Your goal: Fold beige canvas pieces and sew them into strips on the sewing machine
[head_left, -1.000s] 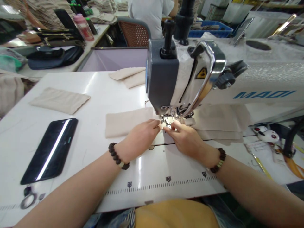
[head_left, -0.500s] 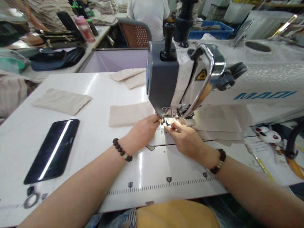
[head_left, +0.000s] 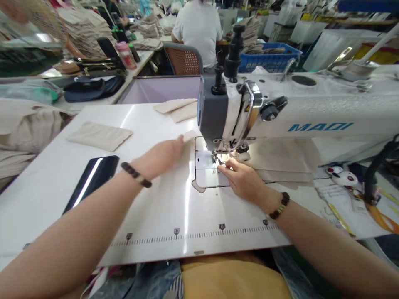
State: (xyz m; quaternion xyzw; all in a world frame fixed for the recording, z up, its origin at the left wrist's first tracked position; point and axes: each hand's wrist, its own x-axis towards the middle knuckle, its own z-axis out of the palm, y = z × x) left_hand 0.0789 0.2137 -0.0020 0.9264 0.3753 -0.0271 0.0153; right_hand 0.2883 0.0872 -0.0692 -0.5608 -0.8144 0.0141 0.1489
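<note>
Though the right hand's (head_left: 245, 180) grasp is unclear, the left hand (head_left: 161, 157) grips beige cloth (head_left: 188, 135) edged by open tabletop (head_left: 158, 211).

Left hand (head_left: 162, 158) (blurred) at beige cloth (head_left: 189, 135); right hand (head_left: 246, 180) just below sewing machine head (head_left: 214, 112).

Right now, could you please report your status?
Left hand at beige fabric piece, grip blurred. Right hand near grey sewing-machine head. Black rectangular phone partly behind left forearm.

Dark phone (head_left: 92, 176) lying flat; pink bottle (head_left: 126, 57), blue crate (head_left: 264, 62) behind.
</note>
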